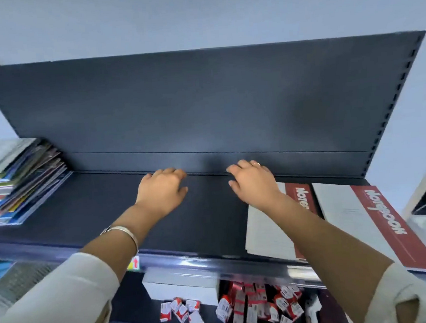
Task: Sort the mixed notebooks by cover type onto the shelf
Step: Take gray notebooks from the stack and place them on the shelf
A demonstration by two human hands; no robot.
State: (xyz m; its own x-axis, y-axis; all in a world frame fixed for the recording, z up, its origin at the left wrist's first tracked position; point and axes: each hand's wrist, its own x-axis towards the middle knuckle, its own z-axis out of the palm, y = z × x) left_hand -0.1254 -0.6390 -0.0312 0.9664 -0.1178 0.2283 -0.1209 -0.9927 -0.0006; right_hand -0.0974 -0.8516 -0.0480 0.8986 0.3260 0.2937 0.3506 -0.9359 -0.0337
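Both hands empty, palms down mid-frame on the bare shelf (96, 208): left hand (161, 188) and right hand (253, 181), fingers loosely spread, holding nothing. Mixed notebooks (17, 184) stacked at left edge of frame; two red-spined notebooks (359, 218) lie flat at right. Thin, floppy, likely slick covers; best pinched along the spine.

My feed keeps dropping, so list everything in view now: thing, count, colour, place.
dark metal shelf: one, dark grey, centre
mixed stack of thin notebooks: one pile, multicoloured, shelf's left end
white notebooks with red "Notebook" bands: two, flat side by side, shelf's right end
white box: one, lower shelf
small red-and-white cartons: many, scattered, lower shelf
left hand: empty, silver bangle on its wrist, resting mid-shelf
right hand: empty, ring, resting mid-shelf
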